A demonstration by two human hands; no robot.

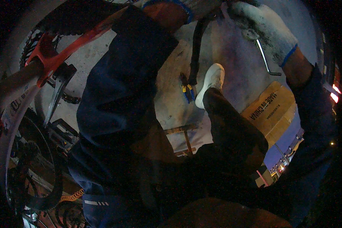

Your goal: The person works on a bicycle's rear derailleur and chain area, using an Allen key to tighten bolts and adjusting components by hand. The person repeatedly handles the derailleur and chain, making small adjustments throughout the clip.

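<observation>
Both gloved hands work overhead: right hand (pixel 264 26) is clamped on a hex key (pixel 265 57), while left hand (pixel 178 9) grip cannot be determined.

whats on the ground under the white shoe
The white shoe stands on pale concrete floor, with blue-and-yellow-handled pliers lying just beside it. The patch directly beneath the sole is covered and cannot be seen.

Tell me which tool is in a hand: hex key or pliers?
The hex key: a bare metal L hanging from the gloved right hand. The blue-and-yellow-handled pliers lie on the ground by the white shoe.
</observation>
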